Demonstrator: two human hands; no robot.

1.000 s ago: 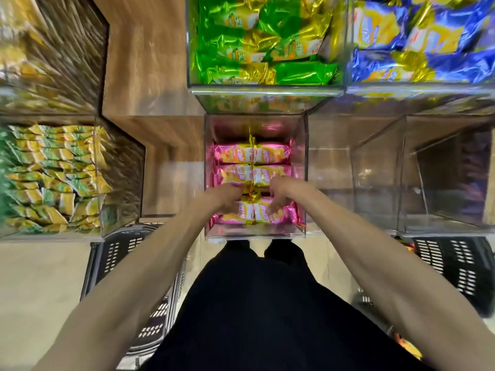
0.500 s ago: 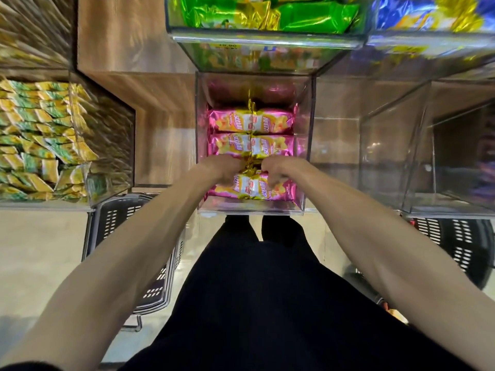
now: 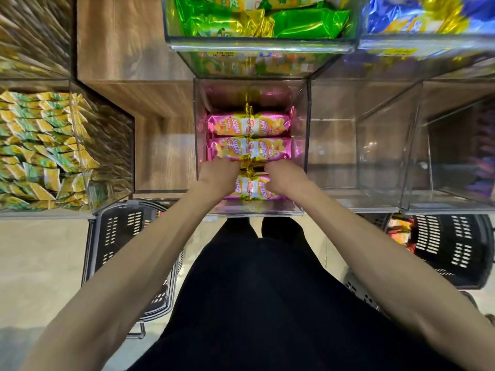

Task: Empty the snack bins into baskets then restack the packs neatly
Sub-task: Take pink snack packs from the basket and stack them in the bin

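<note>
A clear plastic bin (image 3: 257, 210) sits straight ahead on the wooden shelf. It holds pink-and-gold snack packs (image 3: 249, 124) laid in neat rows, two per row. My left hand (image 3: 221, 174) and my right hand (image 3: 285, 175) are both inside the bin, on the nearest row of pink packs (image 3: 251, 188). Each hand's fingers curl down over the far edge of a pack and are hidden behind the knuckles. A black basket (image 3: 120, 231) stands on the floor below left, and another black basket (image 3: 452, 247) below right holds some red and orange packs.
Above the pink bin is a bin of green packs (image 3: 257, 20), with blue-and-gold packs (image 3: 428, 14) to its right. A bin of yellow-green packs (image 3: 40, 145) fills the left. Two clear bins (image 3: 375, 156) stand to the right of the pink one.
My view has tilted down, so the shelves sit higher in frame. Both hands stay on the nearest row of pink packs and have hardly moved relative to the bin.
</note>
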